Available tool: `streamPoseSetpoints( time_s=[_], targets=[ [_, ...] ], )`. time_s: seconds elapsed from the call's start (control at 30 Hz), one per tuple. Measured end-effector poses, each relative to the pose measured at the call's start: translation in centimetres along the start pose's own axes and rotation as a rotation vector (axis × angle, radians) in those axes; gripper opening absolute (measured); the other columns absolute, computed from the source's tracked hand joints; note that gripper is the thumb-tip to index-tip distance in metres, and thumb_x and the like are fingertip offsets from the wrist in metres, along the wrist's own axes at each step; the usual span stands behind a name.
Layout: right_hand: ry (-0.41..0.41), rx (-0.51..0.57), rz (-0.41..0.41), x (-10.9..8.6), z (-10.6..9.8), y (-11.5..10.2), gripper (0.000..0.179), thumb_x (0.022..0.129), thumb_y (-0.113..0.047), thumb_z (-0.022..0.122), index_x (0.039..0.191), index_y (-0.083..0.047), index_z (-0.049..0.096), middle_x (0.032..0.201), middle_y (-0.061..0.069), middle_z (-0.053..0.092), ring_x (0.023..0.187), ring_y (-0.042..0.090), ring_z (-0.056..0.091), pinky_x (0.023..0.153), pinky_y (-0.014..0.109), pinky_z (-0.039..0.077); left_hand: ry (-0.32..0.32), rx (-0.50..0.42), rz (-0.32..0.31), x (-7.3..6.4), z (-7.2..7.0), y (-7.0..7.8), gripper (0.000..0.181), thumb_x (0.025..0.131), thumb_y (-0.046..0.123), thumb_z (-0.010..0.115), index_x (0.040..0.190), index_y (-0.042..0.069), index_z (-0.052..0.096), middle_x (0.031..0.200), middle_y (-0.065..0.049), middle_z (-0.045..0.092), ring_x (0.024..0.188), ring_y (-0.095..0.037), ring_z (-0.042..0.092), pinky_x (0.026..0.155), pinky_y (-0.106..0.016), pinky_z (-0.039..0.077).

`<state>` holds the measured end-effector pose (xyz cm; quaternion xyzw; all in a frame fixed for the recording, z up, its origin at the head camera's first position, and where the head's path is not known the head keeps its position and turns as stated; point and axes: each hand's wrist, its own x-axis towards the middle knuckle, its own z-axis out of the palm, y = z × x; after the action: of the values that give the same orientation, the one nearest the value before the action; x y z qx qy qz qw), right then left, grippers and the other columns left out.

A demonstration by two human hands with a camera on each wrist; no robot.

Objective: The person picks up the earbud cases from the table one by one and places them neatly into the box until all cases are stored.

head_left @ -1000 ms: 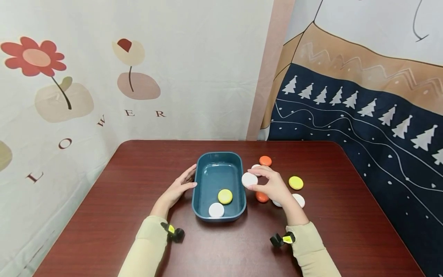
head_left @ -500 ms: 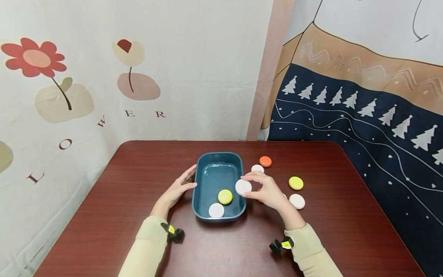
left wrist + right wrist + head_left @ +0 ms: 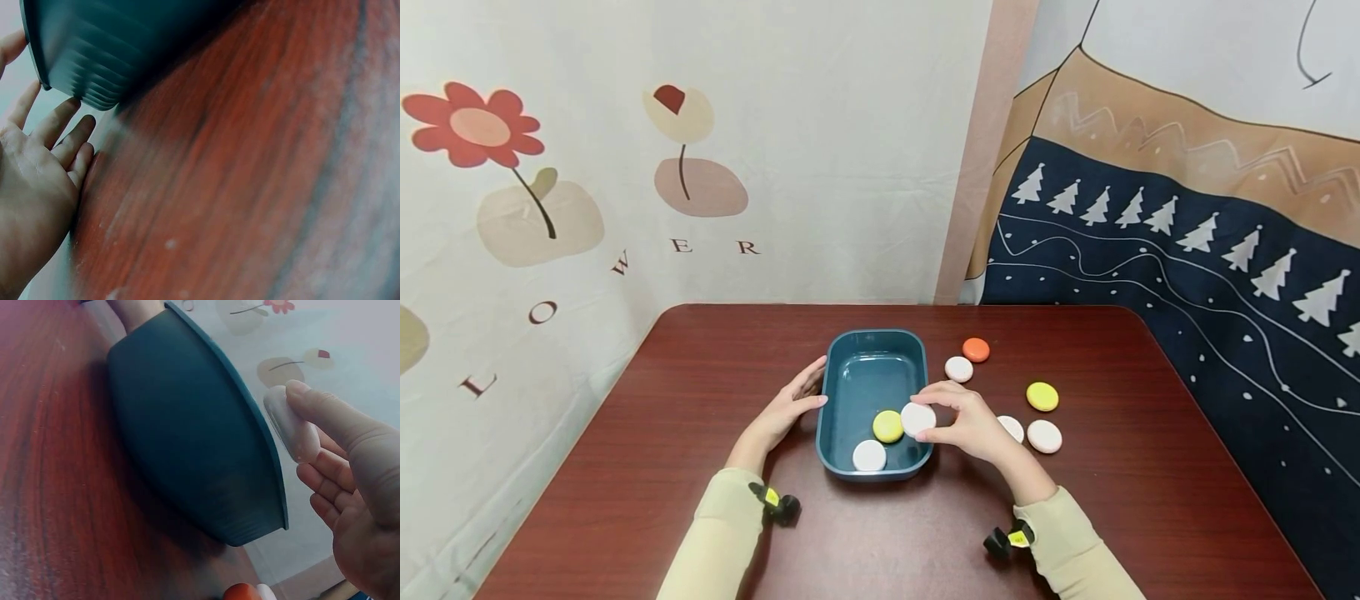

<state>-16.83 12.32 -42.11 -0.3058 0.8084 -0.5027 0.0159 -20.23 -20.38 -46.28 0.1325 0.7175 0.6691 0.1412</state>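
Observation:
A deep blue-green rectangular dish [image 3: 872,479] stands on the table, with one yellow disc [image 3: 887,427] and one white disc [image 3: 869,456] lying inside near its close end. My right hand [image 3: 970,423] pinches another white, rounded disc [image 3: 918,420] between thumb and fingers, over the dish's right rim. In the right wrist view this held disc [image 3: 291,425] is seen edge-on, above the level of the rim. At the left side of the dish, my left hand [image 3: 784,412] touches the wall with extended fingers; in the left wrist view its fingertips reach the rim [image 3: 44,86].
To the right of the dish lie loose discs on the brown table [image 3: 1120,500]: an orange one [image 3: 976,349], white ones [image 3: 958,369] [image 3: 1045,437] and a yellow one [image 3: 1042,397]. Another white disc [image 3: 1011,428] is partly behind my right wrist. Printed cloth [image 3: 820,167] hangs behind.
My right hand has carried the white disc left and slightly toward me, from beside the dish to over its right rim. The left hand and the dish have stayed put.

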Motion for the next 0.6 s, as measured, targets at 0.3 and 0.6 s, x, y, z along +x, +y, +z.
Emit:
streamPoseSetpoints(
  time_s=[0.3,0.6],
  targets=[
    [-0.044,-0.008,0.001,-0.2,0.2,-0.8,0.046,0.072,-0.004,0.083,0.114,0.004,0.067,0.112,0.011,0.064,0.109,0.026,0.053,0.092,0.046,0.045,0.005,0.005,-0.002,-0.1,0.1,0.1,0.07,0.093,-0.001,0.056,0.153,0.007,0.02,0.155,-0.02,0.019,0.142,-0.035,0.014,0.112,-0.052,0.01],
    [-0.058,-0.002,0.011,0.0,1.4,2.8,0.049,0.07,-0.012,0.086,0.116,-0.003,0.069,0.113,0.004,0.063,0.111,0.021,0.052,0.093,0.044,0.044,0.005,-0.001,0.004,0.0,0.1,-0.1,0.069,0.093,-0.002,0.055,0.153,0.006,0.02,0.155,-0.021,0.019,0.142,-0.036,0.014,0.112,-0.053,0.01]
  ],
)
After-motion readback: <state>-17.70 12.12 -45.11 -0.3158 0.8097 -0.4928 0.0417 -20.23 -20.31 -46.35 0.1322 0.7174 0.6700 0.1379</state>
